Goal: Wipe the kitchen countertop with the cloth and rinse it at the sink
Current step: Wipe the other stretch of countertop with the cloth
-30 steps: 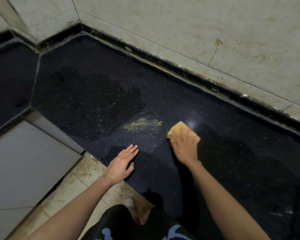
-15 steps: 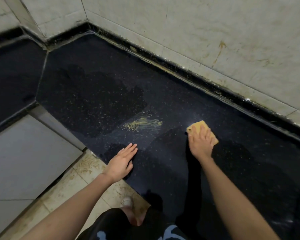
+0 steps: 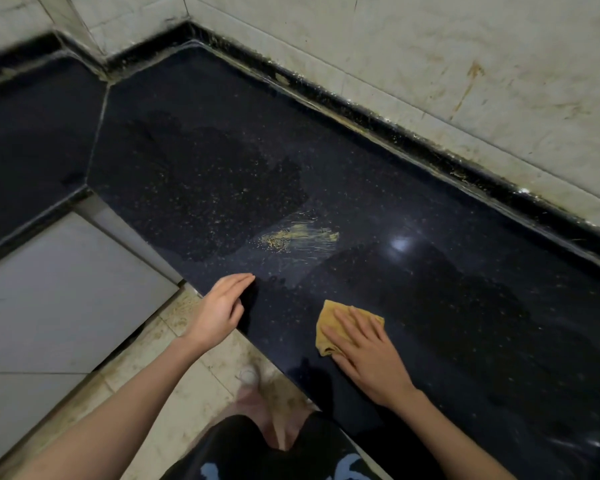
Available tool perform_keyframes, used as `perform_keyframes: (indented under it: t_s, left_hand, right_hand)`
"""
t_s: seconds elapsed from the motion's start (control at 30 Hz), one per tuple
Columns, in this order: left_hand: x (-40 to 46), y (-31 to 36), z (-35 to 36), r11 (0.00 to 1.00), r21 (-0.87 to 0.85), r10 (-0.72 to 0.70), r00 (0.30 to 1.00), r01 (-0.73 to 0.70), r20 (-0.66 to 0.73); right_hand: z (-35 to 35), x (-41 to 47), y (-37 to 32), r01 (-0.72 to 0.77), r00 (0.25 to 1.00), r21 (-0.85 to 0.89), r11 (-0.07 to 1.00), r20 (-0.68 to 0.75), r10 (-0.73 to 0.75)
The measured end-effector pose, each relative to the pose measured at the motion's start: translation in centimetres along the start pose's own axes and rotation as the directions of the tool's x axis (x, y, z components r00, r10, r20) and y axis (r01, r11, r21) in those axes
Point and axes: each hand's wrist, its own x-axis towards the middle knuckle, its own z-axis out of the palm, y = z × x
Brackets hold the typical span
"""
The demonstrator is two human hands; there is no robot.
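Observation:
A small yellow cloth (image 3: 329,323) lies flat on the black speckled countertop (image 3: 465,306), near its front edge. My right hand (image 3: 368,355) presses down on the cloth with fingers spread, covering its lower right part. My left hand (image 3: 219,310) rests at the counter's front edge, fingers together, holding nothing. A yellow smear (image 3: 298,235) with scattered crumbs marks the counter beyond both hands. No sink is in view.
A stained tiled wall (image 3: 430,71) with a dark, grimy upstand runs along the counter's back. The counter bends at a corner at the upper left (image 3: 104,88). Below the front edge lie floor tiles (image 3: 187,382) and a grey cabinet face (image 3: 59,289).
My right hand has dragged the cloth back from mid-counter towards the front edge. My left hand has stayed at the edge, its fingers now closer together.

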Motion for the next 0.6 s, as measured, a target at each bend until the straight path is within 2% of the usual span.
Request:
perform_keyframes:
  t_s: [0.13, 0.27, 0.37, 0.43, 0.5, 0.6]
  left_hand:
    - [1.6, -2.5, -1.6, 1.0, 0.012, -0.012, 0.999, 0.012, -0.032]
    - [4.0, -5.5, -3.1, 1.0, 0.022, 0.015, 1.0, -0.015, -0.001]
    - [5.8, -8.0, -4.7, 0.998, 0.027, 0.052, 0.998, -0.053, 0.043]
    - [7.3, -9.5, -5.8, 0.998, 0.034, 0.058, 0.997, -0.06, 0.057]
    - [8.6, -10.7, -6.4, 0.995, 0.041, 0.086, 0.993, -0.089, 0.076]
    - [10.0, -11.6, -6.2, 0.985, 0.025, 0.166, 0.977, -0.171, 0.132]
  right_hand:
    - [-0.1, 3.5, -3.2, -0.114, 0.993, 0.052, 0.992, -0.037, 0.116]
    - [-0.4, 12.4, -9.3, -0.076, 0.997, 0.055, 0.996, 0.018, 0.075]
    - [-1.4, 20.0, -14.3, 0.004, 0.999, 0.129, 0.992, 0.042, -0.009]
    - [-2.0, 23.2, -16.1, -0.015, 0.998, 0.138, 0.99, 0.062, 0.006]
    - [-2.0, 24.0, -16.4, -0.006, 0.999, 0.116, 0.993, 0.038, 0.001]
    - [-1.0, 20.7, -14.8, 0.067, 0.998, 0.024, 0.997, -0.005, -0.067]
